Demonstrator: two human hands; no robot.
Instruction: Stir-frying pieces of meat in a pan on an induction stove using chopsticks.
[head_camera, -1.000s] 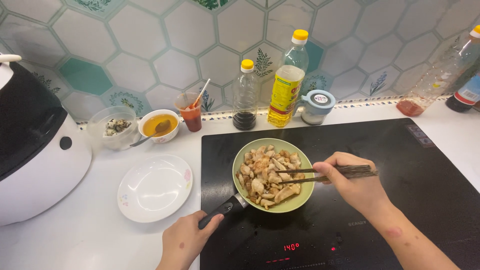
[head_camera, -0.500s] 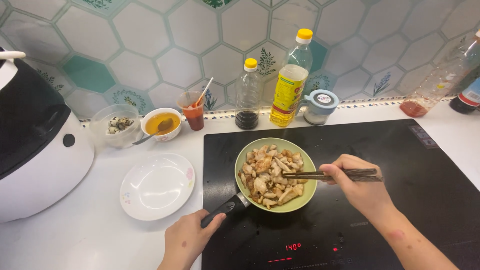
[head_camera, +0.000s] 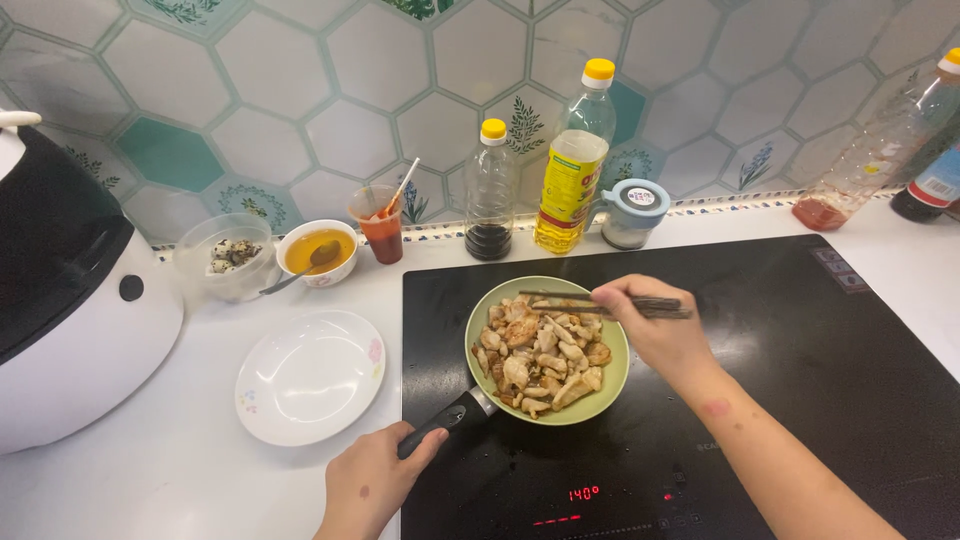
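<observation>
A green frying pan (head_camera: 612, 388) full of browned meat pieces (head_camera: 540, 355) sits on the black induction hob (head_camera: 800, 380). My left hand (head_camera: 375, 485) grips the pan's black handle (head_camera: 450, 422) at the lower left. My right hand (head_camera: 655, 330) holds dark chopsticks (head_camera: 590, 301) over the pan, their tips resting among the upper meat pieces.
An empty white plate (head_camera: 310, 375) lies left of the hob. Behind it stand a bowl of orange sauce (head_camera: 318, 252), a clear bowl (head_camera: 222, 258), a cup of red sauce (head_camera: 382, 225), a dark sauce bottle (head_camera: 492, 195), an oil bottle (head_camera: 575, 165) and a lidded jar (head_camera: 632, 213). A rice cooker (head_camera: 70, 300) fills the left.
My right hand has carried the chopsticks up and to the left across the pan, shifting the meat. My left hand stays on the handle.
</observation>
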